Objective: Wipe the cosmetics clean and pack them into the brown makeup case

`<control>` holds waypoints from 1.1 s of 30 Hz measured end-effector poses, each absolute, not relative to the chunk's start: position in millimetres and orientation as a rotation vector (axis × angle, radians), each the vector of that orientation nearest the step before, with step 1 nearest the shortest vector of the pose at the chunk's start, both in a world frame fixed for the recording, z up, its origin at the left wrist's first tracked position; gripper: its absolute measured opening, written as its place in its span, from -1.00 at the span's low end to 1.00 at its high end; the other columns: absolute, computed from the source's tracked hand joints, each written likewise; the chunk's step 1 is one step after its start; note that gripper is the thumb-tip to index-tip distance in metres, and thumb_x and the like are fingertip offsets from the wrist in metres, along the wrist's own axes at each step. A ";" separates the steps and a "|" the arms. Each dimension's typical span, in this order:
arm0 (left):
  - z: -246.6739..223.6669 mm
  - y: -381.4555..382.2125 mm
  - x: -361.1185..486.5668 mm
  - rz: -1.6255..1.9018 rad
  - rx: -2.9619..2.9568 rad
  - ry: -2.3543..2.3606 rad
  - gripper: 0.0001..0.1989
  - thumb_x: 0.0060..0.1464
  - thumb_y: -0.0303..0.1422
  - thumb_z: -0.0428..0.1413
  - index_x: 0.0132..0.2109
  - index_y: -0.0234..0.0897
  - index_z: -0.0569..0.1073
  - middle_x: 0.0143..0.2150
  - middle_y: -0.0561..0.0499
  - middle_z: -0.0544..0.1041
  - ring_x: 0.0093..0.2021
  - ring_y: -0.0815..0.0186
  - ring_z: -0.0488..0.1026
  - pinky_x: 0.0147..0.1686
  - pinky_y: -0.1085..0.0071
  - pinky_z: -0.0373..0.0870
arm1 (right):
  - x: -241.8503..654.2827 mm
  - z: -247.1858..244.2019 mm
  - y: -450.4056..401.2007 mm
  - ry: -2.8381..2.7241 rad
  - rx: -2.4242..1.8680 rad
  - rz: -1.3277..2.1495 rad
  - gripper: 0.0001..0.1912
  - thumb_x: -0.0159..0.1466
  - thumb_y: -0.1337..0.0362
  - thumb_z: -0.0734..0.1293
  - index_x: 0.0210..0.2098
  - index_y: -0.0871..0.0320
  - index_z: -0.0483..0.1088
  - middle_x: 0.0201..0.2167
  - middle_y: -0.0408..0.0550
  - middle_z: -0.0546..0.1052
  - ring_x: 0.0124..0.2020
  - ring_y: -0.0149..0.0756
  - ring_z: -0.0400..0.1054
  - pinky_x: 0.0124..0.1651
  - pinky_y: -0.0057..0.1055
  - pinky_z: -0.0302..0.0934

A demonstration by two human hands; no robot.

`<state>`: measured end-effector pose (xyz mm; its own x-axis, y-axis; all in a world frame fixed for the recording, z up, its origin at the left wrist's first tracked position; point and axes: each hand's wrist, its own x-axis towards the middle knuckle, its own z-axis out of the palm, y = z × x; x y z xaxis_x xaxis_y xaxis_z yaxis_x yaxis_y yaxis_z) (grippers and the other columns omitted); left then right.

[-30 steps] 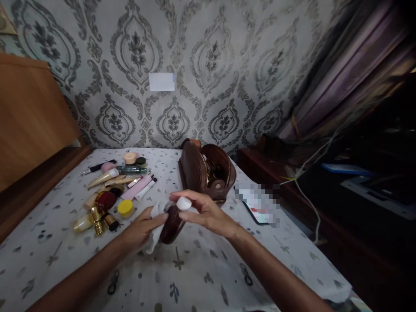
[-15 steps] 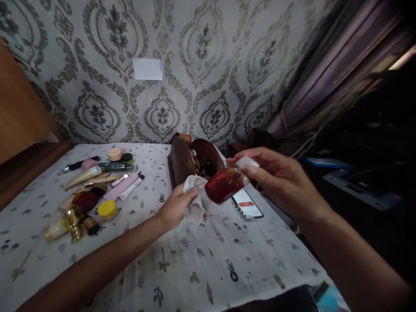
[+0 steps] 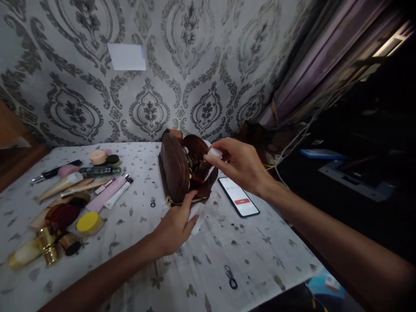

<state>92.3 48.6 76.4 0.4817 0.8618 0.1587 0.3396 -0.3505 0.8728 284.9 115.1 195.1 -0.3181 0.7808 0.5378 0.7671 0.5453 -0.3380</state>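
My right hand (image 3: 238,162) pinches the white cap (image 3: 215,153) of a bottle whose red body (image 3: 200,177) is partly inside the open brown bag (image 3: 173,167). With its fingers round a white cloth (image 3: 195,215), my left hand (image 3: 175,227) touches the bag's front zip edge. Several small items show inside the bag, too dark to tell apart. To the right of the bag a phone (image 3: 238,197) lies face up with its screen lit.
At the left of the patterned tablecloth (image 3: 143,268) lie several cosmetics, among them a yellow-lidded jar (image 3: 89,222), a pink tube (image 3: 105,193) and a green bottle (image 3: 100,171). Papered wall stands behind. Cables (image 3: 302,134) hang at the right.
My right hand has carried the red bottle away from the cloth and into the bag's opening. My left hand has come to the bag's front edge, still with the cloth. The view has shifted.
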 end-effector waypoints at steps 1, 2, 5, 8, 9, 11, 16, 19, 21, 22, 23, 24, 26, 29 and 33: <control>75.2 48.7 92.2 0.795 1.908 1.001 -0.41 0.26 -0.34 -0.05 0.38 -0.29 0.05 0.17 -0.25 0.46 0.20 0.00 0.39 0.15 0.12 0.29 | 282.7 194.0 116.9 -2.168 -1.284 -0.031 -0.73 0.28 0.09 0.31 -0.30 0.19 0.46 -0.38 -0.06 0.51 -0.36 -0.30 0.36 -0.32 -0.41 0.16; 74.4 49.1 92.2 0.786 1.907 1.002 -0.40 0.26 -0.34 -0.05 0.39 -0.29 0.04 0.21 -0.26 0.43 0.20 0.00 0.39 0.15 0.12 0.30 | 280.4 192.6 118.5 -2.217 -1.329 -0.080 -0.74 0.28 0.11 0.31 -0.32 0.20 0.45 -0.38 -0.05 0.51 -0.38 -0.31 0.35 -0.34 -0.42 0.12; 72.2 50.4 92.0 0.744 1.907 1.011 -0.37 0.26 -0.31 -0.05 0.41 -0.30 -0.01 0.19 -0.27 0.45 0.09 0.01 0.47 0.08 0.12 0.35 | 272.7 187.1 121.3 -2.335 -1.487 -0.209 -0.74 0.30 0.11 0.31 -0.34 0.19 0.42 -0.37 -0.04 0.51 -0.38 -0.30 0.35 -0.36 -0.41 0.05; 67.7 51.4 90.9 0.736 1.900 1.019 -0.36 0.25 -0.30 -0.02 0.42 -0.27 0.01 0.06 -0.24 0.54 -0.06 0.05 0.53 0.00 0.15 0.40 | 264.7 181.6 123.0 -2.464 -1.571 -0.340 -0.74 0.32 0.09 0.31 -0.31 0.19 0.41 -0.33 0.00 0.52 -0.33 -0.24 0.37 -0.34 -0.37 0.03; 66.0 51.6 90.4 0.764 1.894 1.013 -0.36 0.25 -0.31 -0.01 0.41 -0.26 0.03 0.06 -0.23 0.54 -0.06 0.05 0.53 0.01 0.17 0.40 | 262.4 179.9 123.5 -2.519 -1.574 -0.377 -0.74 0.33 0.10 0.31 -0.30 0.19 0.42 -0.33 0.01 0.53 -0.31 -0.23 0.37 -0.32 -0.36 0.03; 63.7 52.0 89.6 0.821 1.889 0.997 -0.36 0.23 -0.31 0.01 0.40 -0.26 0.06 0.10 -0.24 0.51 0.02 0.04 0.50 0.05 0.18 0.38 | 258.4 176.5 124.6 -2.632 -1.555 -0.436 -0.77 0.32 0.14 0.32 -0.30 0.20 0.44 -0.33 0.04 0.55 -0.25 -0.18 0.37 -0.25 -0.33 0.04; 65.3 51.8 88.5 0.715 1.916 1.028 -0.33 0.24 -0.31 -0.01 0.43 -0.28 0.00 -0.01 -0.23 0.56 -0.05 0.02 0.52 0.00 0.14 0.39 | 255.4 166.5 126.9 -2.723 -1.562 -0.517 -0.78 0.31 0.20 0.34 -0.30 0.26 0.49 -0.29 0.12 0.60 -0.07 -0.04 0.32 -0.05 -0.22 -0.01; 64.3 51.4 88.9 0.738 1.916 1.027 -0.32 0.24 -0.31 -0.01 0.43 -0.27 -0.01 -0.11 -0.18 0.58 -0.12 0.05 0.54 -0.02 0.17 0.40 | 256.5 160.4 129.1 -2.701 -1.577 -0.528 -0.76 0.31 0.19 0.33 -0.28 0.28 0.51 -0.29 0.13 0.61 -0.07 -0.04 0.30 0.02 -0.16 -0.06; 61.7 51.3 89.5 0.800 1.906 1.002 -0.33 0.24 -0.31 0.01 0.43 -0.26 0.01 -0.09 -0.17 0.58 -0.05 0.06 0.52 0.01 0.21 0.38 | 256.8 157.1 131.0 -2.680 -1.596 -0.516 -0.75 0.31 0.18 0.33 -0.26 0.27 0.51 -0.29 0.13 0.61 -0.07 -0.04 0.30 0.05 -0.14 -0.09; 60.4 51.3 89.7 0.818 1.900 0.991 -0.33 0.23 -0.31 0.01 0.42 -0.26 0.02 -0.07 -0.17 0.58 -0.03 0.06 0.52 0.02 0.23 0.38 | 256.7 155.9 131.9 -2.671 -1.612 -0.507 -0.75 0.30 0.18 0.33 -0.25 0.27 0.51 -0.29 0.13 0.61 -0.06 -0.04 0.29 0.06 -0.13 -0.10; 59.4 51.3 89.9 0.823 1.896 0.987 -0.33 0.23 -0.31 0.02 0.42 -0.27 0.02 -0.06 -0.17 0.58 -0.02 0.06 0.51 0.02 0.25 0.37 | 256.4 155.0 132.8 -2.661 -1.633 -0.501 -0.75 0.30 0.18 0.33 -0.24 0.27 0.51 -0.29 0.13 0.61 -0.05 -0.04 0.29 0.06 -0.13 -0.10; 58.9 51.3 90.0 0.816 1.900 0.988 -0.32 0.23 -0.31 0.02 0.43 -0.28 0.01 -0.07 -0.17 0.58 -0.04 0.07 0.52 0.01 0.25 0.37 | 256.1 154.4 133.5 -2.654 -1.649 -0.501 -0.75 0.30 0.18 0.33 -0.23 0.27 0.51 -0.30 0.13 0.61 -0.04 -0.03 0.28 0.06 -0.12 -0.11; 59.6 51.2 90.0 0.791 1.923 1.004 -0.32 0.24 -0.30 0.00 0.43 -0.30 0.00 -0.15 -0.15 0.59 -0.15 0.09 0.54 -0.04 0.25 0.39 | 255.9 154.4 134.4 -2.656 -1.652 -0.520 -0.75 0.31 0.17 0.32 -0.23 0.25 0.51 -0.31 0.13 0.61 -0.03 -0.02 0.27 0.06 -0.11 -0.10; 63.9 50.7 89.4 0.724 1.987 1.053 -0.32 0.25 -0.26 -0.03 0.44 -0.34 -0.02 -0.40 -0.04 0.52 -0.43 0.15 0.47 -0.22 0.27 0.42 | 257.2 157.7 134.2 -2.702 -1.594 -0.534 -0.76 0.32 0.18 0.31 -0.25 0.23 0.51 -0.29 0.12 0.61 -0.05 -0.02 0.27 0.04 -0.09 -0.09; 69.0 50.1 88.8 0.642 2.048 1.092 -0.31 0.26 -0.26 -0.07 0.45 -0.36 -0.06 -0.48 0.01 0.43 -0.52 0.20 0.37 -0.35 0.33 0.38 | 261.1 167.1 135.1 -2.751 -1.542 -0.580 -0.78 0.28 0.21 0.34 -0.17 0.22 0.50 -0.19 0.12 0.58 -0.03 -0.01 0.26 0.05 -0.05 -0.09</control>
